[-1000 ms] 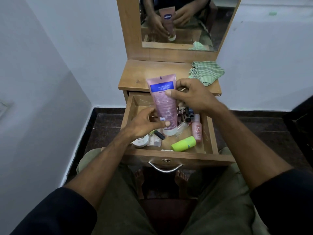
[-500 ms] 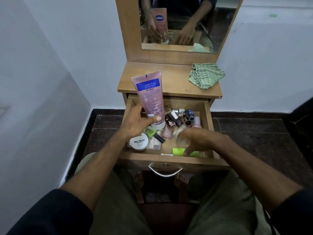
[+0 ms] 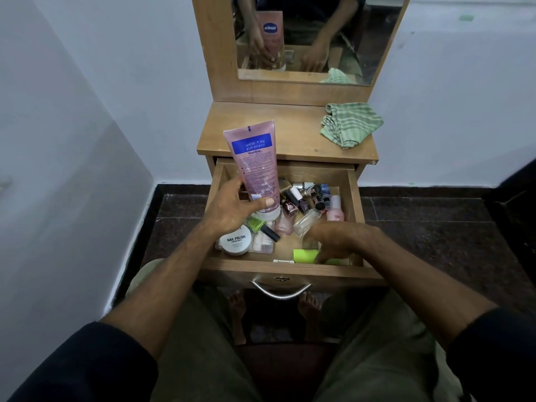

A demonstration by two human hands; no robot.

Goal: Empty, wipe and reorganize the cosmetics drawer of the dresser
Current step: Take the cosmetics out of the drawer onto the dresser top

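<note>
Our left hand (image 3: 232, 210) grips a pink Vaseline tube (image 3: 256, 169) upright above the open drawer (image 3: 355, 198). Our right hand (image 3: 339, 242) curls onto a lime-green container (image 3: 304, 255) inside.

Open wooden drawer (image 3: 352, 195) cluttered with cosmetics; pink tube (image 3: 256, 166) upright.

1. Dresser (image 3: 287, 132): matt wood grain.
2. Drawer handle (image 3: 280, 292): shiny metal.
3. Striped cloth (image 3: 351, 124): soft, woven.
4. Pink tube (image 3: 256, 166): smooth, glossy plastic.
5. Floor (image 3: 435, 216): polished dark stone.
</note>
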